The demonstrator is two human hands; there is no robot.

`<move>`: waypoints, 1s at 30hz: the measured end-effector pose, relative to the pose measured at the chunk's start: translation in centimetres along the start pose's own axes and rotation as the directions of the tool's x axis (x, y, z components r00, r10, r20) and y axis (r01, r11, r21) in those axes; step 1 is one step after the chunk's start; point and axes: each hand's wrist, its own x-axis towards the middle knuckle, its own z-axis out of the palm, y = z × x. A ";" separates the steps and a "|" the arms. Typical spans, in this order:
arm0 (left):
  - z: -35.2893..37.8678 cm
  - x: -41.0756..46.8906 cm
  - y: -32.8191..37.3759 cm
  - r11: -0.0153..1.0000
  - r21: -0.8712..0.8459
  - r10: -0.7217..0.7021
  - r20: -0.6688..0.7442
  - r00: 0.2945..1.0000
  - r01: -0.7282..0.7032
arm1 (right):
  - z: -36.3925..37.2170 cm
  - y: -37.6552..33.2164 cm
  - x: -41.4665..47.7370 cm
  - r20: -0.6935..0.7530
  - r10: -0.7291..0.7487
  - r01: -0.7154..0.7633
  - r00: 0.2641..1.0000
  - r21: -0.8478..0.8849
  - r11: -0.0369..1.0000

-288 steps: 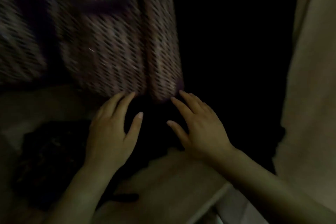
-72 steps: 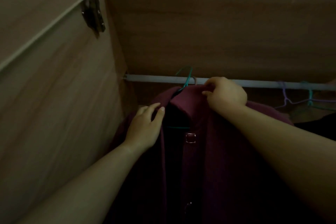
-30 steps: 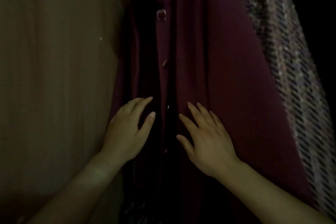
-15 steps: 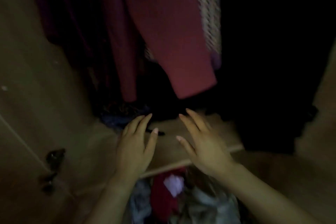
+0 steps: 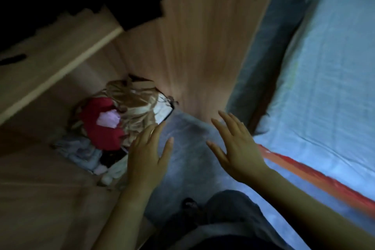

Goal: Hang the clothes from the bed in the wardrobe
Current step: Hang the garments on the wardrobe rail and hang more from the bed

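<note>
Left hand (image 5: pixel 148 154): spread flat, fingers straight and slightly apart, holding nothing; it hovers over the front edge of the clothes heap and the floor
Right hand (image 5: pixel 237 148): also spread wide, palm down, fingers straight, nothing in it; it hovers between the wardrobe panel and the bed
Wardrobe (image 5: pixel 203 36): pale wood-grain board, matte, with straight vertical grain on the tall upright panel; a flat shelf (image 5: pixel 60 46) with a lighter edge strip runs slantwise at the left
Upper wardrobe space: a black mass above the shelf, too dark to tell what it is
Clothes heap (image 5: pixel 138 103): loose and crumpled in the lower compartment under the shelf; glossy beige folds like satin on top
Red garment (image 5: pixel 99 130): soft, matte, bunched, with a small pale pink piece (image 5: pixel 107 119) lying on it
Grey cloth (image 5: pixel 81 152): rumpled, at the lower left of the heap
Bed (image 5: pixel 324 87): at the right, covered in a pale blue sheet with fine creases
Bed edge (image 5: pixel 304 172): a red-orange band along the near side
Floor (image 5: pixel 188 148): smooth, grey-blue, faintly shiny
Trousers (image 5: pixel 223 215): dark cloth at the bottom, blurred
</note>
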 end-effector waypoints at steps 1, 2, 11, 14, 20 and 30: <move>1.0 -0.9 0.7 1.000 -0.006 0.021 0.031 0.999 -0.021 | -0.1 0.7 -1.6 0.003 0.026 -0.026 1.000 -0.004 1.000; 1.8 -1.8 1.6 0.999 -0.003 0.045 0.062 0.997 -0.045 | -0.2 1.4 -3.2 0.005 0.052 -0.052 0.999 -0.001 0.999; 11.3 -7.9 11.6 0.964 -0.036 0.260 0.344 0.902 -0.265 | -2.1 9.4 -18.1 -0.058 0.328 -0.326 0.943 0.043 0.944; 14.9 -9.6 16.6 0.917 -0.090 0.387 0.441 0.810 -0.388 | -3.2 11.9 -24.0 -0.096 0.489 -0.484 0.867 0.077 0.872; 21.2 -11.0 26.5 0.763 -0.251 0.610 0.586 0.534 -0.596 | -4.9 16.4 -33.0 -0.159 0.772 -0.743 0.615 0.211 0.635; 34.4 -9.1 44.7 0.447 -0.537 0.817 0.570 0.083 -0.716 | -10.5 27.5 -38.7 -0.246 0.960 -0.924 0.136 0.317 0.213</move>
